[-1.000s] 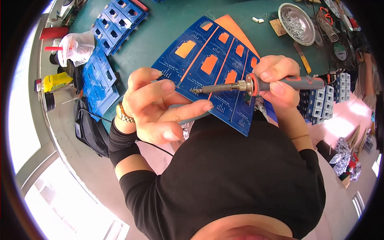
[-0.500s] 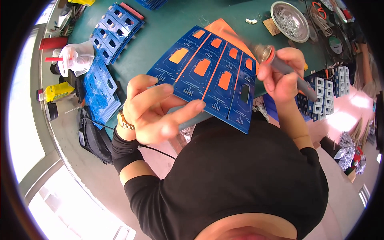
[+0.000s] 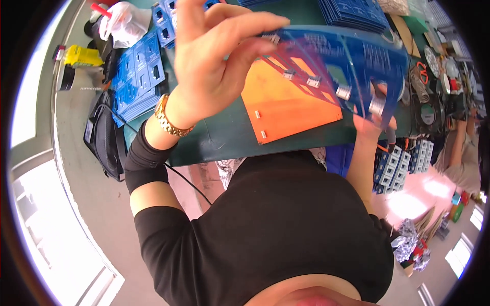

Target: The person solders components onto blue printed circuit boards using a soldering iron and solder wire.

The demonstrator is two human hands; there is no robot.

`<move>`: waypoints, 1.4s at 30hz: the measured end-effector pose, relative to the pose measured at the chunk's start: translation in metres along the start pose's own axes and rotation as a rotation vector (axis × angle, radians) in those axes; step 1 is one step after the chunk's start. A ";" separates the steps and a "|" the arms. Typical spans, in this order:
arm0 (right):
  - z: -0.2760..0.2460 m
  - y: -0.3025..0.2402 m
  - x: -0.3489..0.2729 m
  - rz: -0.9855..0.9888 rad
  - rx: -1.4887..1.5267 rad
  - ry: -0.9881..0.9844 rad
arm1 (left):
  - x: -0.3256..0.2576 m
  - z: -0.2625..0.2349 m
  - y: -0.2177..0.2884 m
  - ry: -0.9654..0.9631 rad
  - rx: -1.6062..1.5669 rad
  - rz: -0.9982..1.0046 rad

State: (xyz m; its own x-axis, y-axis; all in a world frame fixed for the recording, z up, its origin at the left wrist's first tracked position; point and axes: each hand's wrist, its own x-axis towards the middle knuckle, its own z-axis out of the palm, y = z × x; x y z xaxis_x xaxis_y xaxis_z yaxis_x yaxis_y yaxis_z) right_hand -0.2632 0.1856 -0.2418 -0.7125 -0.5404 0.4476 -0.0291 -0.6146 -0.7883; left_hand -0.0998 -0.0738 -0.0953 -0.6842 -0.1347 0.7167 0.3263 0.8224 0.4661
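Note:
My left hand (image 3: 214, 66) is raised high, and its fingertips pinch the left edge of a blue circuit board panel (image 3: 352, 56). The panel is lifted off the table and tilted up, so its underside shows, with small white connectors on it. My right hand (image 3: 375, 122) is mostly hidden behind the panel's right end and touches it there. A grey soldering iron handle (image 3: 391, 136) sticks out below that hand. An orange mat (image 3: 286, 115) lies on the green table (image 3: 214, 145) under the panel, with two small white parts on it.
Stacks of blue panels lie at the table's left end (image 3: 135, 76) and top (image 3: 352, 13). Nearby are a yellow tool (image 3: 81, 56), a plastic bag (image 3: 125, 23), a black bag (image 3: 104, 137), blue bins of white parts (image 3: 400, 163), a spring iron stand (image 3: 421, 86) and another person (image 3: 459, 158).
The panel lay flat on the mat with the iron's tip over it. Now both hands have lifted it and turned its underside toward me, and the view has swung to the right.

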 end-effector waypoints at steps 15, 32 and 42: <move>0.046 -0.017 -0.006 -0.015 -0.266 0.468 | -0.083 0.033 -0.048 -0.085 -0.505 -0.686; 0.022 -0.036 -0.012 -0.014 -0.375 0.674 | -0.110 0.039 -0.056 -0.636 -0.035 0.137; 0.017 -0.039 -0.013 -0.012 -0.394 0.718 | -0.100 0.043 -0.054 -0.594 -0.144 0.075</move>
State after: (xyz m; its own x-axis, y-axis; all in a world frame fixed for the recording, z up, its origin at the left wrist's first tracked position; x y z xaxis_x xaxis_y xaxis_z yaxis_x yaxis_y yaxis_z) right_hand -0.2413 0.2070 -0.2097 -0.9820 0.0473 0.1830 -0.1887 -0.2985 -0.9356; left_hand -0.0770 -0.0812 -0.2140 -0.8891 0.2857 0.3577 0.4439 0.7291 0.5210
